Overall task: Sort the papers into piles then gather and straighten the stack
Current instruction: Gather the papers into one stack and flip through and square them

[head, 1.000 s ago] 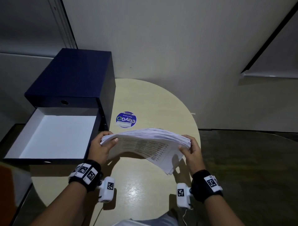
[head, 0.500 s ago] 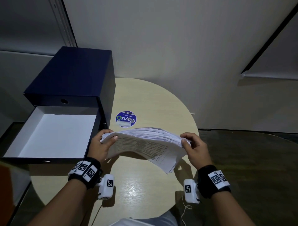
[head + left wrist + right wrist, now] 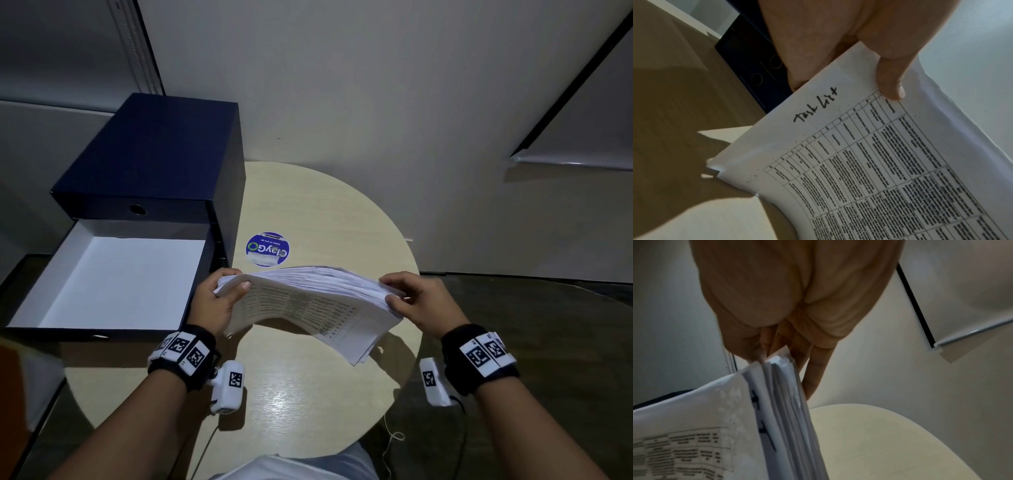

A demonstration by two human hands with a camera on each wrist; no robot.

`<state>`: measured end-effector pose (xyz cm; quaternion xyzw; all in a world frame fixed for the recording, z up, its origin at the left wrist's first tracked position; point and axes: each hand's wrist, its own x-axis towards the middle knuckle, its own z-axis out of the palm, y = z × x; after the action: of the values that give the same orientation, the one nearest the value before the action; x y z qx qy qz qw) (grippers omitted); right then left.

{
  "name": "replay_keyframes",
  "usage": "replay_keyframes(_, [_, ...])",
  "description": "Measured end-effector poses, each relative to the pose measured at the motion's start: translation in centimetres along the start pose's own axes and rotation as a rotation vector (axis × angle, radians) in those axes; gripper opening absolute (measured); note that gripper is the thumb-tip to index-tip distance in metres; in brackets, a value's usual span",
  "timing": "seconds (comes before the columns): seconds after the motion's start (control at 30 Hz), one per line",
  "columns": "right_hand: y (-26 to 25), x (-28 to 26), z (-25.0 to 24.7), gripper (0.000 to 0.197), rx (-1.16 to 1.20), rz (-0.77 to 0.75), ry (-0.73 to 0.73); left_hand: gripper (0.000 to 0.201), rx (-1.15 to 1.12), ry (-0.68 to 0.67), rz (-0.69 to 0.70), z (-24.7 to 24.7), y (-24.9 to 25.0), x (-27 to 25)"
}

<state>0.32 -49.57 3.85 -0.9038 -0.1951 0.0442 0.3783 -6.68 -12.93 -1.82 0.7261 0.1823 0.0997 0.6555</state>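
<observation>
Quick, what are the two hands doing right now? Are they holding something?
Left hand: grips one end of the stack of papers, thumb on top.
Right hand: pinches the other end of the same stack.

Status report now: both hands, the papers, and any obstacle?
Left hand grips stack of papers at one end, right hand pinches other end. Stack above table, sagging. Nothing in the way.

I see bare forearms, a black band on my left wrist and another on my right, each carrying white tags printed with black square codes, plus a white camera block with a thin trailing cable.
</observation>
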Motion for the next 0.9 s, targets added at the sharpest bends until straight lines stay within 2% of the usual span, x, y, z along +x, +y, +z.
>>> replay_keyframes(0.27, [-0.9, 1.3, 0.3, 0.041, -0.203, -0.133, -0.128, 0.007, 0.003, -0.005, -0.012, 0.1, 0.6, -0.1])
replay_keyframes(0.47, [-1.2, 1.8, 0.3, 0.015, -0.233, -0.215, -0.077, 0.008, 0.033, 0.005, -0.034, -0.1, 0.6, -0.1])
replay_keyframes(0.67, [-1.3, 1.9, 0.5, 0.007, -0.218, -0.184, -0.086, 0.008, 0.036, -0.001, -0.052, -0.1, 0.8, -0.2])
replay_keyframes(0.9, [-1.5, 2.3, 0.2, 0.018, -0.302, -0.131, -0.105, 0.008, -0.015, 0.001, -0.057, 0.1, 1.1, -0.4])
